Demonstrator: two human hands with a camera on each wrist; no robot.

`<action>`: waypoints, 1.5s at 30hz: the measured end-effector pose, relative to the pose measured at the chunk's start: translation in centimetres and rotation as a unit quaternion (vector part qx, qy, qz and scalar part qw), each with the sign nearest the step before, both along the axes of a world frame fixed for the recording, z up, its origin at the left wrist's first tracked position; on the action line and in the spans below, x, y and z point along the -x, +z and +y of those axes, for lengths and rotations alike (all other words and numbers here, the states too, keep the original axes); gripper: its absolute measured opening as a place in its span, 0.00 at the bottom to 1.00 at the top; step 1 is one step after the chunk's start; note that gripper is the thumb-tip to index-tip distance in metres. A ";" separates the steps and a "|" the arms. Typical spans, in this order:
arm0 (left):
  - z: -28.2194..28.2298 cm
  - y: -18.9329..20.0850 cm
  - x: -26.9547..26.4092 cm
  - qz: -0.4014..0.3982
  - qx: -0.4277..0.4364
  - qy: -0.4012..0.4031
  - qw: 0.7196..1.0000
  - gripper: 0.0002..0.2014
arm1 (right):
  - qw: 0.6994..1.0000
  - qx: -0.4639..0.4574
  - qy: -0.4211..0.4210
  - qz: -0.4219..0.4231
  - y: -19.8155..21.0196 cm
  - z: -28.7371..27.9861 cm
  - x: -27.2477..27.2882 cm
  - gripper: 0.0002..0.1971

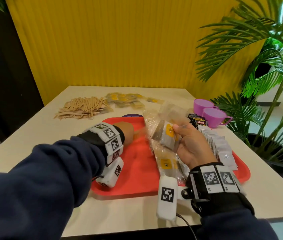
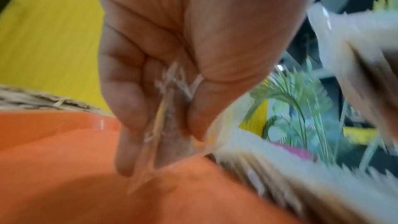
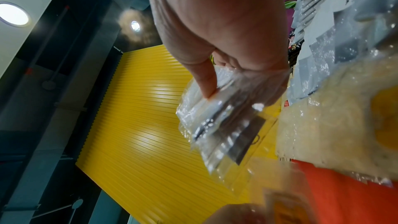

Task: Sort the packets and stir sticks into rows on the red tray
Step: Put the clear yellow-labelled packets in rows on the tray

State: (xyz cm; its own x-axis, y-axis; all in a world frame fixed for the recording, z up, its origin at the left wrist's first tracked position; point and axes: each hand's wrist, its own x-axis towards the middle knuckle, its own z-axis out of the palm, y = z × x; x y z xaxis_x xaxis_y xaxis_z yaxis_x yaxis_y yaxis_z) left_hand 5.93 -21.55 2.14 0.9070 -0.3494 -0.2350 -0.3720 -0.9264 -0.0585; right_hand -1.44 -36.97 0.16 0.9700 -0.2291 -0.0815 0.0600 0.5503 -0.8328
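Observation:
Over the red tray [image 1: 133, 172], my right hand [image 1: 178, 134] grips a small stack of clear packets with yellow labels [image 1: 167, 135], thumb on top. In the right wrist view the hand [image 3: 237, 94] clamps that stack [image 3: 221, 125]. My left hand [image 1: 140, 134] hovers blurred over the tray's middle, just left of the stack. In the left wrist view it [image 2: 163, 142] pinches one thin clear packet [image 2: 163, 122] between thumb and fingers. A row of clear packets [image 1: 165, 164] lies on the tray, with a row of white packets [image 1: 221, 149] to its right.
A pile of wooden stir sticks [image 1: 83, 107] and loose yellow-labelled packets [image 1: 125, 99] lie on the table behind the tray. Black packets [image 1: 197, 120] and two purple cups [image 1: 212, 116] stand at the right. A potted palm [image 1: 267, 75] leans in from the right.

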 end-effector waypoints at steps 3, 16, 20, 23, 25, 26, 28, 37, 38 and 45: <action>1.5 0.6 0.2 0.033 0.195 0.032 0.980 0.16 | 1.000 -0.001 -0.007 0.010 0.0 0.3 -0.1 0.13; 3.3 0.7 2.8 0.275 0.556 0.056 0.783 0.20 | 0.989 0.129 0.047 0.052 0.7 4.3 -2.4 0.13; 4.0 0.2 2.4 0.285 0.500 0.059 0.816 0.08 | 0.978 0.195 0.054 0.055 0.9 5.7 -3.7 0.15; 4.7 -0.4 1.2 0.213 0.500 0.102 0.834 0.09 | 0.966 0.246 0.044 0.061 0.6 6.9 -4.9 0.14; 5.0 -0.5 0.8 0.162 0.528 0.113 0.826 0.16 | 0.956 0.278 0.056 0.074 0.2 7.6 -5.6 0.13; 5.0 -0.6 0.7 0.151 0.540 0.117 0.820 0.15 | 0.952 0.286 0.072 0.077 0.1 7.8 -5.9 0.12; 5.1 -0.9 0.5 0.168 0.543 0.107 0.815 0.17 | 0.948 0.283 0.112 0.090 -0.3 8.1 -6.2 0.19; 5.3 -2.7 0.0 0.180 0.537 0.181 0.804 0.12 | 0.915 0.330 0.180 0.148 -1.5 7.8 -5.6 0.20; 5.3 -3.0 -0.1 0.192 0.552 0.178 0.791 0.10 | 0.915 0.324 0.193 0.144 -1.5 7.7 -5.4 0.14; 4.6 -3.2 0.4 0.219 0.651 0.198 0.700 0.16 | 0.883 0.385 0.229 0.137 -0.9 8.2 -4.7 0.22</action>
